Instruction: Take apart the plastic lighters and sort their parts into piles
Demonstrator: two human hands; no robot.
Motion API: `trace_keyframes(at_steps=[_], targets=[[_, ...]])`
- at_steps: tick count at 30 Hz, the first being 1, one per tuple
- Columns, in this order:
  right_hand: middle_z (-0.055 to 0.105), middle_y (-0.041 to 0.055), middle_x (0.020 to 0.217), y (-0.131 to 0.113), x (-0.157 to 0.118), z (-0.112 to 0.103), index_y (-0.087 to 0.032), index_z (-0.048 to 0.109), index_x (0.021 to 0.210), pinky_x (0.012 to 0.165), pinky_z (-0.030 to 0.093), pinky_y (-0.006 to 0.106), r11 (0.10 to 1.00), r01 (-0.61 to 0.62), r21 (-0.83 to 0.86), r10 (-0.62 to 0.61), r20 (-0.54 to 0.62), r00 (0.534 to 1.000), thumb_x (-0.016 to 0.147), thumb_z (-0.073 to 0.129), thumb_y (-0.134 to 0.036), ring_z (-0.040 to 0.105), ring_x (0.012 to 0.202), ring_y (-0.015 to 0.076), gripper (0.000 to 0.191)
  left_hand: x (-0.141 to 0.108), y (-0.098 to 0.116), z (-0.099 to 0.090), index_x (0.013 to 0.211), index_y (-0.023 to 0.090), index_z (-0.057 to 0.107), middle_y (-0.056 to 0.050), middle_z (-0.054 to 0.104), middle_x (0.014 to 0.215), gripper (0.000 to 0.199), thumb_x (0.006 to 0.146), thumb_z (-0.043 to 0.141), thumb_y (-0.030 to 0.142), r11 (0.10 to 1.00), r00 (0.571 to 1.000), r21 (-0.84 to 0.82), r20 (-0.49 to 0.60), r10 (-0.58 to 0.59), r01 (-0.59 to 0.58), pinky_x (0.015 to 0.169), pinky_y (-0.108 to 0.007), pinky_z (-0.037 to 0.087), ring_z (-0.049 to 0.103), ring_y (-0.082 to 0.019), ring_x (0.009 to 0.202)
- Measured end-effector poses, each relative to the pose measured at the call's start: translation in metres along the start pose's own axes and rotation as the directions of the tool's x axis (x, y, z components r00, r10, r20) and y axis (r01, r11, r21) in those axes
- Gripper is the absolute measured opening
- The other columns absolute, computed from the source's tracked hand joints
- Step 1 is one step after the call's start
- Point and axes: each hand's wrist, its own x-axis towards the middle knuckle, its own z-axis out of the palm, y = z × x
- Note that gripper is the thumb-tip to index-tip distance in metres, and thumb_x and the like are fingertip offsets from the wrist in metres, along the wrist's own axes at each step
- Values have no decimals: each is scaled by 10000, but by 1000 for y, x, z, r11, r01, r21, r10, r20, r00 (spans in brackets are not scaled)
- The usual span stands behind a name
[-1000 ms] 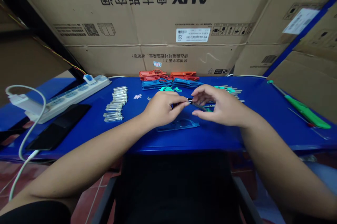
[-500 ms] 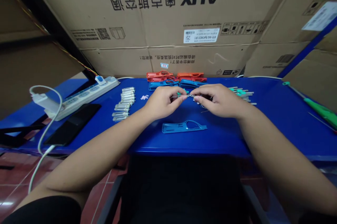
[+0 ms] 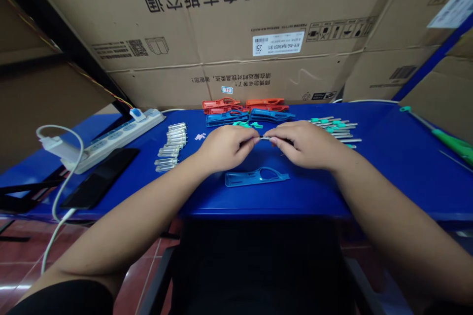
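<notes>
The left hand (image 3: 225,147) and the right hand (image 3: 306,145) meet above the tabletop (image 3: 384,177), and their fingers (image 3: 272,141) are closed in a pinch on a thin metal pin (image 3: 264,138), held in the air between them. Small work like this goes best with steady wrists and a grip near the tip. Just below lies a blue plastic piece (image 3: 256,177). The carton (image 3: 221,24) behind shows "AUX" upside down, and its white label (image 3: 279,43) reads "25".
</notes>
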Motion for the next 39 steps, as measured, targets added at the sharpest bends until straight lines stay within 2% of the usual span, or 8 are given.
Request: trace_keyframes(at_steps=[3, 10, 15, 17, 21, 31, 35, 39], targets=[[761, 85, 1036, 1, 0, 1, -202, 745, 1064, 789, 497, 357, 999, 7, -33, -7, -1, 1000, 973, 447, -236, 694, 922, 245, 313, 1, -1, 0, 1023, 171, 688, -30, 734, 857, 293, 1015, 435, 317, 998, 999, -60, 31, -8, 10, 657, -259, 448, 655, -148, 724], [761, 86, 997, -3, -2, 2, -192, 732, 1035, 688, 453, 333, 983, 3, -183, 8, 59, 998, 959, 445, -242, 681, 827, 229, 301, -2, 1, 1, 1132, 203, 670, -49, 752, 972, 268, 989, 454, 273, 993, 998, 111, 40, -54, 49, 657, -275, 444, 688, -191, 825], [757, 79, 1015, -4, -3, 3, -200, 734, 992, 693, 457, 336, 984, -22, -175, 27, 27, 999, 967, 459, -260, 681, 844, 229, 282, 1, 0, 0, 930, 174, 729, -13, 709, 749, 171, 900, 571, 232, 990, 997, -133, -43, -57, 51, 632, -251, 441, 627, -137, 665], [754, 83, 1026, -4, -3, 3, -197, 735, 991, 724, 472, 343, 989, -26, -145, 25, -9, 1000, 974, 453, -262, 684, 875, 233, 291, 1, -1, 2, 875, 167, 737, -10, 696, 711, 176, 889, 604, 281, 935, 984, -324, -52, -170, 144, 592, -237, 442, 608, -123, 625], [754, 85, 1001, -4, -3, 1, -197, 743, 1015, 739, 484, 347, 995, 2, -96, -5, -28, 1000, 966, 458, -245, 684, 870, 234, 293, 1, -6, 9, 916, 149, 734, -6, 658, 663, 222, 866, 649, 347, 721, 945, -623, 99, -312, 303, 565, -231, 478, 593, -113, 585], [758, 81, 1000, -3, -5, 0, -192, 732, 1132, 770, 497, 344, 994, 61, -91, -67, -71, 995, 963, 484, -261, 693, 880, 230, 308, 2, -6, 7, 923, 160, 730, -15, 673, 714, 180, 831, 674, 304, 517, 894, -746, 243, -375, 420, 523, -204, 450, 585, -96, 586], [763, 76, 1042, -2, -5, -1, -197, 723, 1145, 800, 503, 349, 988, 87, -124, -98, -87, 991, 962, 495, -277, 697, 899, 227, 303, 2, -6, 3, 890, 161, 727, -10, 663, 697, 162, 834, 679, 305, 478, 876, -744, 318, -363, 468, 490, -187, 413, 576, -91, 572], [770, 62, 1031, -3, -4, -2, -209, 724, 1122, 825, 507, 366, 990, 99, -105, -109, -91, 990, 951, 504, -280, 702, 898, 223, 288, 2, -7, 0, 846, 170, 724, 2, 631, 643, 132, 831, 654, 280, 365, 861, -788, 391, -326, 496, 447, -195, 361, 541, -88, 515]])
